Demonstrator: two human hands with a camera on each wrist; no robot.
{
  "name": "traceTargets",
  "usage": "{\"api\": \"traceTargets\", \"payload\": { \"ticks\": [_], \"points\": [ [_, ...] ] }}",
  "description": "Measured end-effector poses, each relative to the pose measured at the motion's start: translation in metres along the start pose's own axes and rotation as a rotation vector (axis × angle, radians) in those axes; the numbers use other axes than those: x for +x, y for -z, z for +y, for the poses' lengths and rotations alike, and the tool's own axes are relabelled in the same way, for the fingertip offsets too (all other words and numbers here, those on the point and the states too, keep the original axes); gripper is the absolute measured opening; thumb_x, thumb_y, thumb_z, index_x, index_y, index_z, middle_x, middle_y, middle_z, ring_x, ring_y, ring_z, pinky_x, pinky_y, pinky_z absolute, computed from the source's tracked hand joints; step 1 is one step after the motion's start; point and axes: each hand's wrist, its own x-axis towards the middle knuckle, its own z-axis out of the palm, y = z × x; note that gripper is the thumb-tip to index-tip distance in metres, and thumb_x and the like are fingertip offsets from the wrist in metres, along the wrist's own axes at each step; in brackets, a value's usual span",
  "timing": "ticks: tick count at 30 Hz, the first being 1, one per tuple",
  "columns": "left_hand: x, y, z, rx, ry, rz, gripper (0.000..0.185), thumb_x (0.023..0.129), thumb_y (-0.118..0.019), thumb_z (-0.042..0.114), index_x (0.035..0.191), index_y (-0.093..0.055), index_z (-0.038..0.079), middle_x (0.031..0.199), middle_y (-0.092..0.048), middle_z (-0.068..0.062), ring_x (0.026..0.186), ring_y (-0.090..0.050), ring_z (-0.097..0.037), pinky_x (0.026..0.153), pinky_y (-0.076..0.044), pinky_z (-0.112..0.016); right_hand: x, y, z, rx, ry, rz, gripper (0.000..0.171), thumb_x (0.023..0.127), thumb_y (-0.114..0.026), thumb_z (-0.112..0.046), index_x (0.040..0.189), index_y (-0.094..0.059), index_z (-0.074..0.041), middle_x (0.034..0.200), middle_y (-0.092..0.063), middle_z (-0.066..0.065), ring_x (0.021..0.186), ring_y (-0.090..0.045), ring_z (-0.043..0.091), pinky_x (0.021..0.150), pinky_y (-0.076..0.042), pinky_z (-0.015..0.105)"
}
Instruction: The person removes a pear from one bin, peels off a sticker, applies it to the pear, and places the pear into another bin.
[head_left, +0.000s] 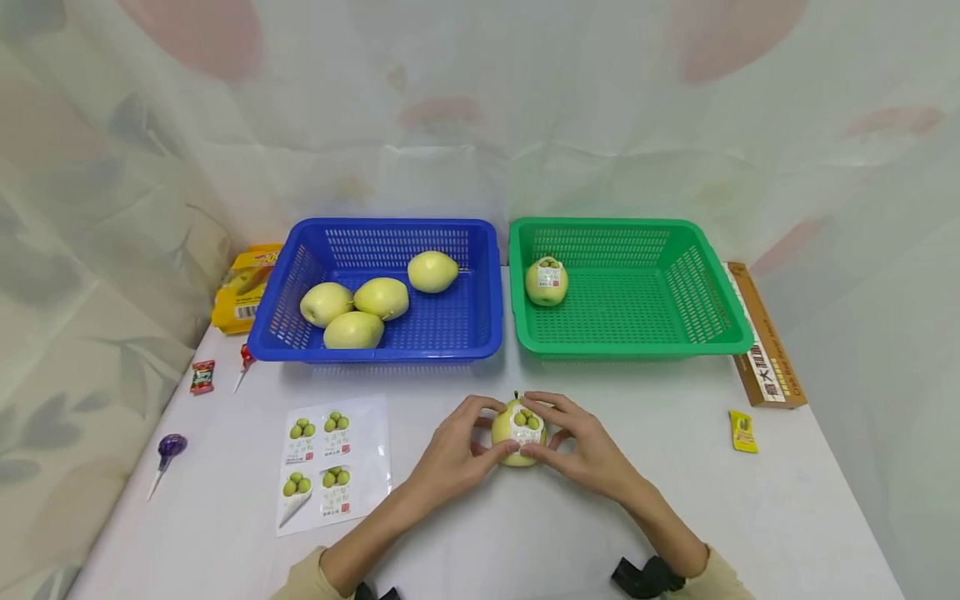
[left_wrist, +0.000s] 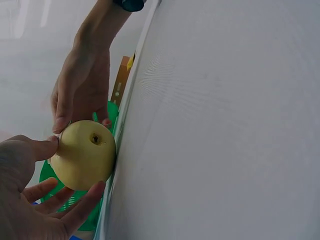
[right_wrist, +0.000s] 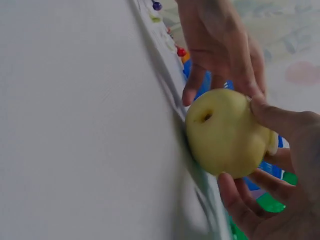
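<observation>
A pale yellow pear (head_left: 504, 429) with a brown stem sits on the table, a white sticker (head_left: 527, 423) printed with green fruit on its upper side. My left hand (head_left: 456, 452) grips the pear from the left and my right hand (head_left: 588, 452) from the right. Both thumbs press at the sticker's lower edge, while other fingers curve around the far sides. In the left wrist view the pear's bottom hollow (left_wrist: 95, 138) faces the camera; the right wrist view also shows the pear (right_wrist: 225, 140) between both hands. Left of them lies a sticker sheet (head_left: 371, 458), one sticker's lower corner curled.
A blue basket (head_left: 375, 356) behind holds several unlabelled pears (head_left: 382, 298). Beside it, a green basket (head_left: 630, 347) contains one stickered pear (head_left: 546, 296). Lollipops (head_left: 172, 445), small candies (head_left: 742, 431), a yellow packet (head_left: 243, 292) and a brown box (head_left: 768, 342) lie towards the sides.
</observation>
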Motion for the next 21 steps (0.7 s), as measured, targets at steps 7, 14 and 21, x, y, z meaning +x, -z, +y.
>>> {"api": "traceTargets", "payload": {
  "ticks": [7,14,21],
  "points": [
    [-0.002,-0.002,0.0,-0.054,-0.076,-0.041,0.058,0.099,-0.08,0.015,0.153,-0.059,0.017,0.15,-0.059,-0.014,0.13,-0.069,-0.034,0.085,-0.066,-0.019,-0.005,-0.003,0.002,-0.025,0.027,0.106,0.062,0.091,-0.09,-0.015,0.147,-0.065,-0.008,0.154,-0.06,0.017,0.13,-0.065,0.023,0.087,-0.067,0.031],
    [-0.003,-0.001,0.0,-0.064,-0.063,-0.086,0.05,0.102,-0.076,0.015,0.15,-0.066,0.02,0.155,-0.052,-0.017,0.134,-0.066,-0.034,0.089,-0.065,-0.019,-0.009,-0.004,0.003,0.067,0.033,0.146,0.022,0.091,-0.087,-0.008,0.106,-0.084,-0.025,0.143,-0.071,0.008,0.138,-0.066,0.021,0.114,-0.058,0.031],
    [0.0,-0.002,0.003,-0.046,0.013,-0.06,0.061,0.096,-0.085,0.025,0.153,-0.063,0.015,0.149,-0.056,-0.014,0.124,-0.068,-0.026,0.083,-0.065,-0.017,-0.012,-0.009,0.012,0.289,-0.042,0.079,0.03,0.097,-0.08,-0.003,0.127,-0.08,-0.007,0.147,-0.066,0.019,0.135,-0.063,0.002,0.1,-0.066,0.032]
  ]
}}
